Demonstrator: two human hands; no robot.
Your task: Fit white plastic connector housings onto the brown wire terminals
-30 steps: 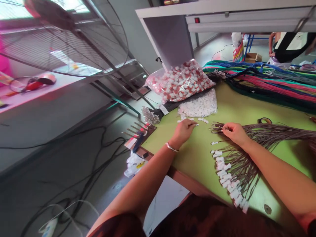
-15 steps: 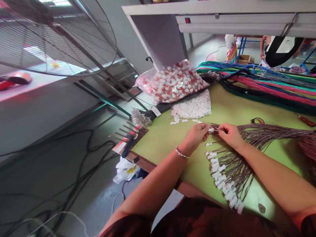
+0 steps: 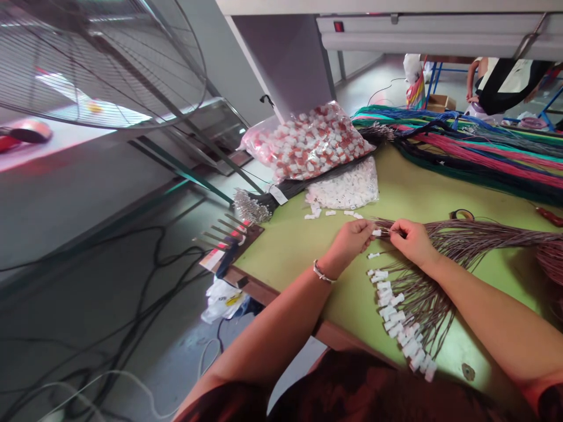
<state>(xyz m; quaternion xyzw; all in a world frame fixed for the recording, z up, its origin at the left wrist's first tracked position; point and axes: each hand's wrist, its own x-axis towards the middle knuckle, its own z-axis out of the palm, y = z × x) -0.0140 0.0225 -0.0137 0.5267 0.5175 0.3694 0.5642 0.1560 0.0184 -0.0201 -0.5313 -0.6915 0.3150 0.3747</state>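
My left hand, with a bracelet at the wrist, pinches a small white connector housing between thumb and fingertips. Just to its right, my right hand is closed on the end of a thin brown wire at the housing's mouth. Whether the wire sits inside the housing is too small to tell. The wire belongs to a bundle of brown wires running off to the right. Below my hands, several brown wires fan out, ending in white connectors that lie along the green table.
Loose white housings lie before a clear bag of white housings. Behind are a larger bag of white-and-orange pieces and a black wire bundle. Coloured wires, black tape, a red-handled tool and upright prongs surround the work.
The camera view has shifted slightly. Both hands keep the same grip on the white housing and brown wire, with almost no movement.
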